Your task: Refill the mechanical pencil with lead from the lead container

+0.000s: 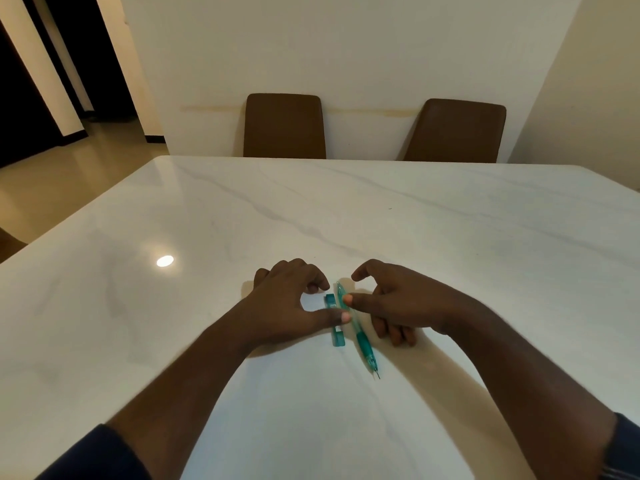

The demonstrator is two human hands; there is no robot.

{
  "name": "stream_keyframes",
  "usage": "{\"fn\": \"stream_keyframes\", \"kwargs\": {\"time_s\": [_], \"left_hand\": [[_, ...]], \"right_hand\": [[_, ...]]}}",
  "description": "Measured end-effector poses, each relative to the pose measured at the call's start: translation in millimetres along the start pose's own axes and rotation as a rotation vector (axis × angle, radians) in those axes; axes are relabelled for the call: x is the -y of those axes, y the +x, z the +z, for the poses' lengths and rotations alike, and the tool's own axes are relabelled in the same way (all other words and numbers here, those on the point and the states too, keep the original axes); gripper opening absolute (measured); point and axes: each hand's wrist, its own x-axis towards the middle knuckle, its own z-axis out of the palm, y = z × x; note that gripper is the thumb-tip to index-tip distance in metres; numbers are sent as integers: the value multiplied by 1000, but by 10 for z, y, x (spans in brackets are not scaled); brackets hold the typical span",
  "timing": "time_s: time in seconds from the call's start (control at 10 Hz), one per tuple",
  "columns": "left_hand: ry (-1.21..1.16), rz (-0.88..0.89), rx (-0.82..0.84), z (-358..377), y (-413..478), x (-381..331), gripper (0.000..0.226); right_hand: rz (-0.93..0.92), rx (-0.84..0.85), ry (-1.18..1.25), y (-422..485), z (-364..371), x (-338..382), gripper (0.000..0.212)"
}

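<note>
We find the mechanical pencil (363, 344) lying flat on the table (450, 244), near the person's edge and between the two hands. Its tip points towards the person and its cap end away. It is translucent teal, with a darker grip section low on the barrel and a thin metal point. Whether any lead shows at the point is too fine to tell.

The lead container (338, 336) lies just beside it on the left, roughly parallel. It is a slim, flat teal case with a pale label band, and we cannot tell whether its lid is open.

The right hand (401, 303) has its thumb tip on the upper barrel of the pencil. Its forefinger arches well clear above the cap end, and the other fingers are folded under against the table. We judge this a wide pinch not yet closed, set to lift the pencil near the cap, where the lead must go in.

The left hand (291, 299) mirrors it. Its thumb lies across the middle of the container and its forefinger curls above the far end, with a gap between them. Neither item is lifted, so we judge the refill not yet begun.

Beyond stand two brown chairs (284, 128) against a pale wall (346, 46).
</note>
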Motion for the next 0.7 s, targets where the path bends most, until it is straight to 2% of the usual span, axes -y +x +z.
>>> {"fn": "stream_keyframes", "kwargs": {"time_s": [0.2,0.3,0.4,0.6,0.7], "left_hand": [[-27,5,-81,75,2,33,57],[-80,4,-127,99,-9,16,49],[-194,29,-178,124,-41,-37,39],[-256,71,-221,191,-33,-104,25],[-292,-21,-247,153,37,-157,27]], "right_hand": [[-20,-110,-44,56,83,-24,45],[-55,-242,-29,75,127,-19,38],[-252,-555,-54,152,262,-42,27],[-388,-683,109,247,405,-86,13],[-342,-669,162,247,367,-91,13]]}}
